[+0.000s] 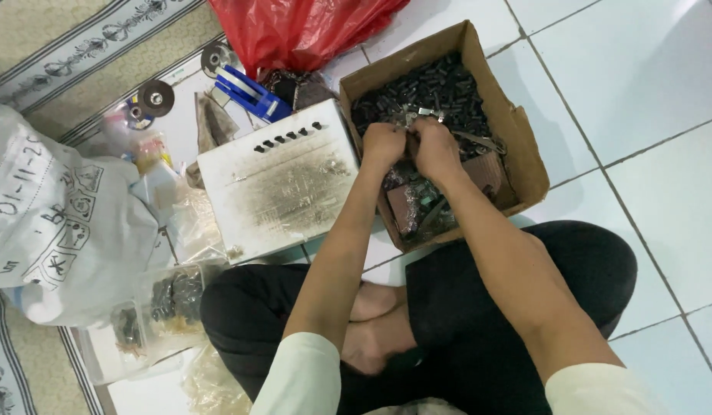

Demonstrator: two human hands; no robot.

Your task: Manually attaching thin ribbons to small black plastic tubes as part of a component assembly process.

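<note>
The small dark metal parts (437, 92) lay heaped in the cardboard box (525, 146) on the tiled floor. Both the left hand (383, 144) and the right hand (435, 147) were clenched over the heap, pinching pieces too small to identify. Loose bits might spill, because the box sat crowded against the white board (279, 184).

You're sitting cross-legged on a white tiled floor (648, 69), so this is looking like a home doubling as a small parts workshop. A patterned rug (72, 46) is running along the upper left of the frame. A cardboard box (517, 131) of small dark parts is lying top centre, grinding discs (155, 97) and a worn white metal box (283, 180) are sitting left of it, and sacks and bags are crowding the left edge.
</note>
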